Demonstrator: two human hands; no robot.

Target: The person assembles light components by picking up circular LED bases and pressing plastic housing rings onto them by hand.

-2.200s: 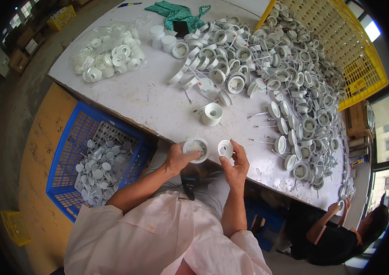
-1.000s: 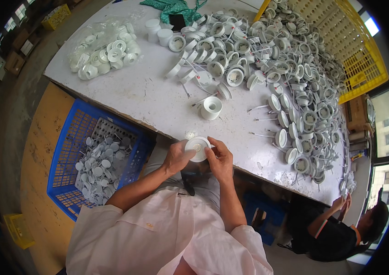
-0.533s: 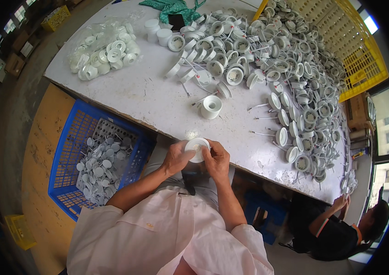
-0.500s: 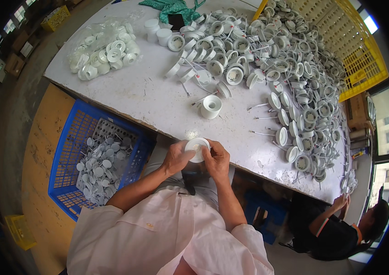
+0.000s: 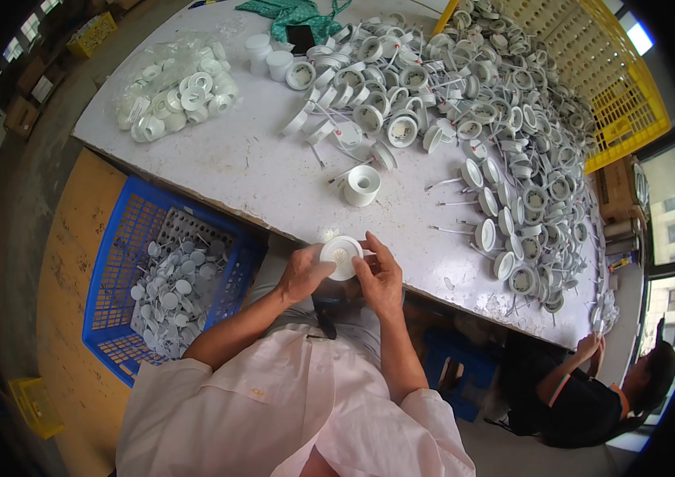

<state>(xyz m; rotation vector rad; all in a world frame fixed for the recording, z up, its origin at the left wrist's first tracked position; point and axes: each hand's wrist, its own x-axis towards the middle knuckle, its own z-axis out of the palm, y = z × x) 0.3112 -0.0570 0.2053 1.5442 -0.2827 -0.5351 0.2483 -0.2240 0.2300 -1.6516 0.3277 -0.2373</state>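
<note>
A small white round lamp housing (image 5: 341,257) sits between both hands just off the near edge of the white table (image 5: 266,175), over the person's lap. The left hand (image 5: 302,272) cups it from the side with fingers curled around the rim, and the right hand (image 5: 380,277) pinches the opposite rim, fingers partly spread. Held over open space, the piece could slip and drop to the lap or floor if either grip eases, and pressing unevenly might seat the inner disc crooked. One loose housing (image 5: 362,184) stands alone on the table, near a big heap of similar white parts with wires (image 5: 481,119). A clear bag of parts (image 5: 174,86) lies far left. A blue crate (image 5: 162,278) of pieces stands on the floor, a yellow crate (image 5: 592,71) beyond; another person (image 5: 592,389) sits nearby.
</note>
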